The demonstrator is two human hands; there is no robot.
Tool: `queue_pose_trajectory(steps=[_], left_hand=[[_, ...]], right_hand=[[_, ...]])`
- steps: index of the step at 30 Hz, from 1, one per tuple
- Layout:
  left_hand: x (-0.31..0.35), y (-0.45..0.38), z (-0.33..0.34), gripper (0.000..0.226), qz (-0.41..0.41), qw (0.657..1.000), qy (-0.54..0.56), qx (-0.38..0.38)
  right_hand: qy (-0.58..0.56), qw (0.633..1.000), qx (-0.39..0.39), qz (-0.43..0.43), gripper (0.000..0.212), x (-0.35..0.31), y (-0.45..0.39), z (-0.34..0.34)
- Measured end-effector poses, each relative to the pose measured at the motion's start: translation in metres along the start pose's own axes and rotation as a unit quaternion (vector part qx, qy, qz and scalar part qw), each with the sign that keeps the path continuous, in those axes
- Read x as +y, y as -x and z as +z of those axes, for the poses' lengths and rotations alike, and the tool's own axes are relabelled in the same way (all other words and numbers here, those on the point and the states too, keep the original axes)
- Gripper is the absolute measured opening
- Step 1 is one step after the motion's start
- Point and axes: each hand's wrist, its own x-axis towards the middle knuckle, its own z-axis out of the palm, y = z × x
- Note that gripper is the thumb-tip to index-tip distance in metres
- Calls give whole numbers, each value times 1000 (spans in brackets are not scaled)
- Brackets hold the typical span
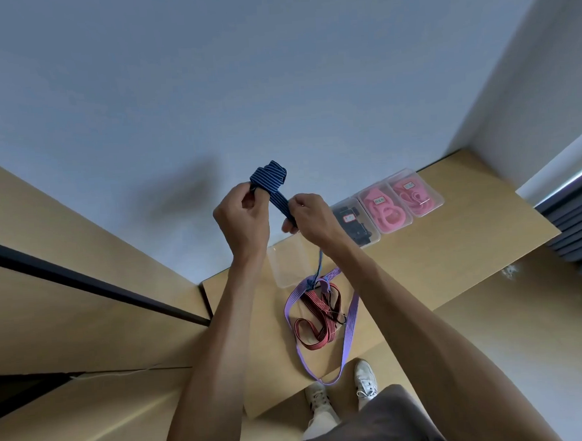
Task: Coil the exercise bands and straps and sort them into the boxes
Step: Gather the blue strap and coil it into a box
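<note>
Coiling is under way on the blue striped strap (269,180), held up above the table (454,244). The left hand (242,220) pinches the wound bundle; the right hand (311,217) pinches the strap just below it. Its free length runs slantwise from the coil down to the right, the tail falling toward the purple strap (352,319) and red strap (317,316). Next, probably, more wraps, then the empty clear box (285,265), beside three filled boxes (387,204).
</note>
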Motion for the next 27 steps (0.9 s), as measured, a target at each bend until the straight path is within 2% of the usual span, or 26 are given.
queue_pose_trajectory(steps=[4,5,7,8,11,14,17,20,24,27], left_hand=[[15,-19,-7,11,114,991,-23,71],[19,-25,-9,10,144,985,-41,81],[24,-33,-11,11,194,974,-100,63],[24,-35,-11,11,204,969,-134,37],[15,-32,-10,10,175,957,-210,-93],[5,-25,-13,17,137,924,-245,-261],[2,-25,-23,20,67,901,-226,-364],[3,-24,-35,17,6,893,-161,-419],[6,-14,-41,16,-16,909,-57,-413],[6,-11,-36,15,-11,908,-57,-415]], right_hand=[[-102,993,23,-58,20,-7,8,-6],[-86,992,30,-84,20,-10,9,-10],[-2,987,60,-147,37,-15,12,-18],[49,979,78,-180,41,-18,12,-21],[205,944,127,-225,25,-30,11,-29],[277,934,93,-208,30,-32,8,-40],[234,952,3,-195,27,-27,7,-55],[120,978,-66,-156,21,-20,6,-69],[-43,987,-116,-100,21,-12,6,-77],[-33,989,-117,-86,26,-7,5,-72]])
